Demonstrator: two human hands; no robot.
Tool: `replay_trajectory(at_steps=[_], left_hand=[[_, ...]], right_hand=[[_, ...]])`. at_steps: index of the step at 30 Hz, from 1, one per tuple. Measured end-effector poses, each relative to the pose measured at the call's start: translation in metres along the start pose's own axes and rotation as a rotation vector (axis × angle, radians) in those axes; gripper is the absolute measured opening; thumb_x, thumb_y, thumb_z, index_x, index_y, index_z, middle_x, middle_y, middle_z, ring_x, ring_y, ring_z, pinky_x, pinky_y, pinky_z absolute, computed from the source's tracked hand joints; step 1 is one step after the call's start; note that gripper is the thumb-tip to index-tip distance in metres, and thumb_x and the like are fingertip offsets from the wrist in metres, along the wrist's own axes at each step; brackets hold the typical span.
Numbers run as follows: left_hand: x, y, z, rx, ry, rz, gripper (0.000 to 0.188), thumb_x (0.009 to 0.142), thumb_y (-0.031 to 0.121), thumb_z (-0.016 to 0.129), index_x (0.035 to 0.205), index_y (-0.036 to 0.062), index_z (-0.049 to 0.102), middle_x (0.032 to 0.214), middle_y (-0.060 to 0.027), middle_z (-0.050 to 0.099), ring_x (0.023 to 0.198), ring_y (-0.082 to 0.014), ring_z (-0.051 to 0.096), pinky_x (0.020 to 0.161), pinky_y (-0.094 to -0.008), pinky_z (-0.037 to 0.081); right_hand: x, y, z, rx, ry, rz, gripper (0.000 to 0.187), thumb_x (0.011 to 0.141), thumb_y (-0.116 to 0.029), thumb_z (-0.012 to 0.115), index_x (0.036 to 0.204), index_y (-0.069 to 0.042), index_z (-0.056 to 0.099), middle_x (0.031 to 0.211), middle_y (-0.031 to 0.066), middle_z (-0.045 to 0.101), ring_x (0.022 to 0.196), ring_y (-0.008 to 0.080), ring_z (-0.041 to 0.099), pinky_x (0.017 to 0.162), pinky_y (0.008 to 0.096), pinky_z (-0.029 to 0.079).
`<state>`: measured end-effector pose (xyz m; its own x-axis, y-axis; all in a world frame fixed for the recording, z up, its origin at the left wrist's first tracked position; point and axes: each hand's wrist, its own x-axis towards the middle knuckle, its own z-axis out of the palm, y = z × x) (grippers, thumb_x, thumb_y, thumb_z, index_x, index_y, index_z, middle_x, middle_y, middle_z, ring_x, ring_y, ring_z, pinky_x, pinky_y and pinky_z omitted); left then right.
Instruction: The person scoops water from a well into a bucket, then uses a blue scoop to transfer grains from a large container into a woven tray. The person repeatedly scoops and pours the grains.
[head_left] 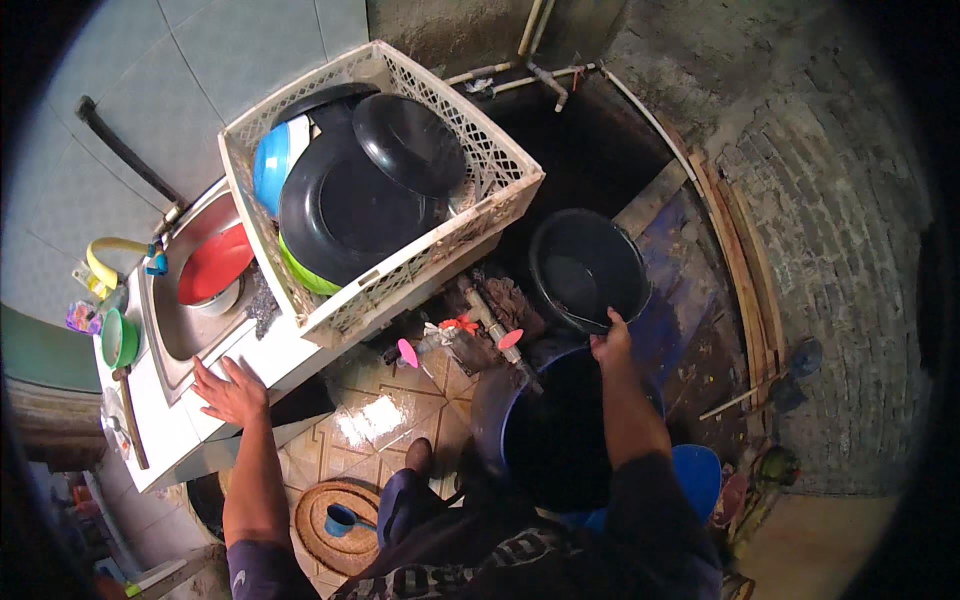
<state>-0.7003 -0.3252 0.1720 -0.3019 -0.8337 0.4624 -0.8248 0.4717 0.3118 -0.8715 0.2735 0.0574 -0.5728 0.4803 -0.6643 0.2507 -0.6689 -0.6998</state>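
Note:
My right hand [612,342] grips the near rim of a black bucket [588,262], holding it tilted over the far side of a large blue barrel [492,410]. The barrel's inside is dark and I cannot make out its contents. My left hand [234,394] lies on the white tiled counter [165,440], fingers spread, holding nothing. Beside it is a metal sink [172,335] with a red basin [220,262] in it. A white plastic crate [425,250] on the counter holds black basins [350,205] and a blue bowl [272,170].
A pipe with pink-handled valves [490,320] runs between counter and barrel. A green bowl [120,340] and a yellow faucet hose [105,258] are by the sink. On the tiled floor, a blue dipper [342,519] sits on a round brown mat [315,530]. Wooden planks [745,280] border the brick wall.

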Motion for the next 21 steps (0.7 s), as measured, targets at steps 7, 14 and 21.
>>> replay_trajectory(at_steps=[7,14,21], left_hand=[[0.001,0.007,0.005,0.021,-0.058,-0.01,0.056,0.089,0.042,0.044,0.138,0.0207,0.029,0.142,-0.0023,0.031,0.134,-0.0295,0.02,0.104,-0.059,0.013],[0.004,-0.003,0.013,0.021,-0.064,-0.012,0.061,0.087,0.042,0.046,0.139,0.0199,0.025,0.142,-0.0081,0.03,0.134,-0.0328,0.02,0.106,-0.0567,0.011],[0.008,-0.015,0.009,-0.019,-0.132,-0.072,0.066,0.086,0.05,0.042,0.141,0.0195,0.022,0.144,-0.0118,0.023,0.137,-0.0286,0.012,0.109,-0.0524,0.002]], right_hand=[[-0.053,-0.031,-0.006,-0.234,-0.161,0.041,0.044,0.075,-0.046,0.068,0.105,-0.015,0.057,0.098,0.0033,0.058,0.074,0.0163,0.057,0.056,0.0257,0.048],[-0.055,-0.034,-0.042,-0.177,0.0,0.037,0.065,0.074,-0.05,0.067,0.129,-0.027,0.04,0.124,0.0104,0.034,0.109,0.022,0.043,0.08,0.0334,0.046],[-0.115,-0.02,-0.053,-0.44,0.029,-0.183,0.073,0.075,-0.045,0.067,0.134,-0.016,0.034,0.127,0.0111,0.035,0.111,0.024,0.041,0.083,0.0351,0.042]])
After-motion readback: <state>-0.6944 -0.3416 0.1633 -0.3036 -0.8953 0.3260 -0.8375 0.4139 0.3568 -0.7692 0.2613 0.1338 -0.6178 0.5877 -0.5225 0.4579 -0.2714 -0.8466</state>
